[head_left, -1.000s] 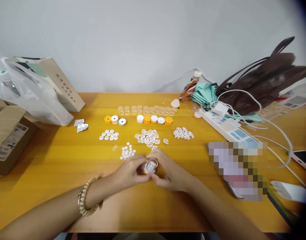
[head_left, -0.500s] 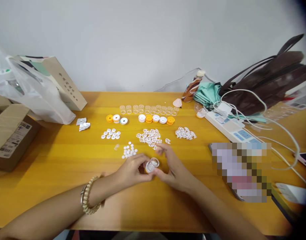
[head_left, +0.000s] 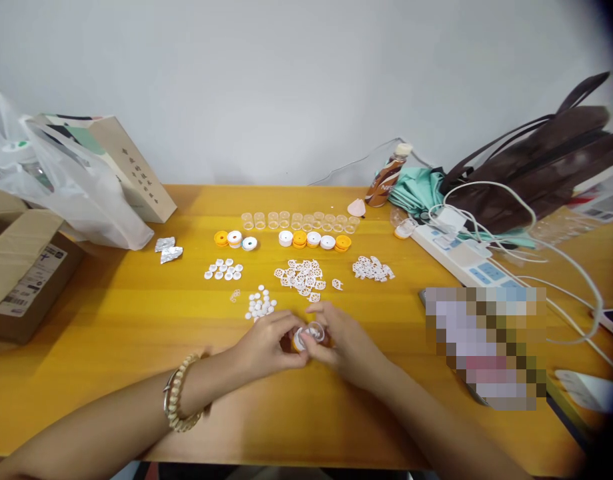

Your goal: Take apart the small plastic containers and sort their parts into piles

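My left hand [head_left: 266, 345] and my right hand [head_left: 342, 341] meet over the yellow table [head_left: 111, 320], both closed on a small clear cup with an orange base [head_left: 309, 335]. Just beyond my fingers lie a heap of small white round parts [head_left: 259, 303] and a heap of white openwork discs [head_left: 300, 276]. A beaded bracelet [head_left: 179, 402] sits on my left wrist.
Farther back are a row of clear cups [head_left: 296, 220], orange and white caps [head_left: 313, 239], two more white heaps [head_left: 223, 269] [head_left: 371, 268] and foil scraps [head_left: 169, 249]. Left: cardboard box [head_left: 21, 273], plastic bag [head_left: 71, 193]. Right: power strip [head_left: 461, 257], cables, brown bag [head_left: 531, 167], bottle [head_left: 386, 177].
My right hand reached out toward the openwork discs half a second ago, then came back to the small cup. My left hand kept hold of the cup throughout.
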The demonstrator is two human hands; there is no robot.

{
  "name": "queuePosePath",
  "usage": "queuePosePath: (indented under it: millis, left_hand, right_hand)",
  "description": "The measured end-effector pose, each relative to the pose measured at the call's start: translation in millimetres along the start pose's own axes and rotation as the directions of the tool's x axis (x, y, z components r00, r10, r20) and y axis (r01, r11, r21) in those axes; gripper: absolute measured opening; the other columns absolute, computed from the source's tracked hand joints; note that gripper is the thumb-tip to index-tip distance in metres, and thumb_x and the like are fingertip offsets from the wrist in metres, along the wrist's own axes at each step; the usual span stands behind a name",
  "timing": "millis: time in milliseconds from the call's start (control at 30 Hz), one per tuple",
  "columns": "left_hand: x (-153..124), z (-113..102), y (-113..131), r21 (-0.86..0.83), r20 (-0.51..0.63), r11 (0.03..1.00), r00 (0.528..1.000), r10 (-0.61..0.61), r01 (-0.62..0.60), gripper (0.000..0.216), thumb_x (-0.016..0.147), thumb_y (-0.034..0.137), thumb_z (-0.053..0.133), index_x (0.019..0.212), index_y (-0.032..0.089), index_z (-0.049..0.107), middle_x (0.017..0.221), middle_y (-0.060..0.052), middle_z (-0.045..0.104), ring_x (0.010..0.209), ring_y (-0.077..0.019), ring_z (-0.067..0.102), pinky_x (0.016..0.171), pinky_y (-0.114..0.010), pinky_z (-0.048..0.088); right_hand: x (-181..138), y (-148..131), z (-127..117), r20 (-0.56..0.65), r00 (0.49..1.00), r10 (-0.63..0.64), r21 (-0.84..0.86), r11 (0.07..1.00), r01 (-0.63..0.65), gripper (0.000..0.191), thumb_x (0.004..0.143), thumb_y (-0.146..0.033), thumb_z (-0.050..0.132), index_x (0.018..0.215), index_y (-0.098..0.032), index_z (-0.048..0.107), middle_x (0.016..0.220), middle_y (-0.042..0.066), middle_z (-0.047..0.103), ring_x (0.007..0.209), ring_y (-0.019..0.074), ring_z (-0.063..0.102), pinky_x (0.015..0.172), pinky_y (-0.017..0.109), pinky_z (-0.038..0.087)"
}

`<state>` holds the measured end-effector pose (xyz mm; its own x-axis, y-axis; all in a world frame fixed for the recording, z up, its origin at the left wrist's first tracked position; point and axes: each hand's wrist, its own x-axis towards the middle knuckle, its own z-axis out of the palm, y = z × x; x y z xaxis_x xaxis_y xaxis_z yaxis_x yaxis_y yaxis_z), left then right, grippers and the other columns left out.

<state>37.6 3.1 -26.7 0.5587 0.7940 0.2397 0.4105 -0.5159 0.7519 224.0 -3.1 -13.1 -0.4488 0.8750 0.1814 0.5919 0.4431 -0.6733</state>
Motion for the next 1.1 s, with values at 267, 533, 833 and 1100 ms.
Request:
queuePosePath:
  millis: [267,533,833,1100]
  left_hand:
    - [0.1,-0.6,-3.2,0.013,0.022,1.0,1.0,0.003,-0.003,0.02,0.069,0.021,0.065,0.087,0.015,0.061,0.072,0.0,0.056,0.061,-0.011,0.05,0.056,-0.021,0.041]
    - [-0.5,1.1,-3.4,0.028,0.021,0.998,0.998,0.056,-0.056,0.012,0.069,0.02,0.063,0.08,0.015,0.058,0.07,0.0,0.054,0.061,-0.0111,0.049,0.054,-0.021,0.04]
    - [0.6,1.6,-0.6,0.017,0.006,0.999,0.999,0.051,-0.051,0.018,0.074,0.025,0.061,0.089,0.014,0.061,0.072,-0.002,0.056,0.061,-0.0113,0.049,0.055,-0.023,0.042]
    - [-1.2,0.7,-0.2,-0.024,0.037,0.996,0.996,0.086,-0.085,0.027,0.077,0.025,0.062,0.104,0.018,0.061,0.095,-0.007,0.057,0.086,-0.0162,0.055,0.078,-0.029,0.047]
  right_hand:
    - [2.7,-5.8,-4.5,0.108,0.994,0.002,0.017,1.0,-0.003,0.019,0.076,-0.023,0.056,0.092,-0.021,0.046,0.078,0.002,0.058,0.069,0.0169,0.055,0.063,0.029,0.042]
    - [3.6,-6.5,-8.2,0.168,0.983,-0.075,-0.027,0.996,0.08,0.011,0.079,-0.019,0.053,0.088,-0.02,0.048,0.076,0.001,0.058,0.067,0.0156,0.052,0.063,0.028,0.041]
    - [4.4,-3.2,-23.5,0.164,0.976,-0.142,0.248,0.964,0.098,0.004,0.087,-0.021,0.047,0.089,-0.022,0.05,0.086,0.003,0.053,0.079,0.0145,0.052,0.073,0.028,0.045]
    - [19.3,28.5,-31.9,-0.259,0.915,0.31,0.64,0.764,-0.078,0.024,0.075,-0.035,0.065,0.091,-0.023,0.051,0.088,0.001,0.06,0.082,0.0142,0.058,0.078,0.031,0.048]
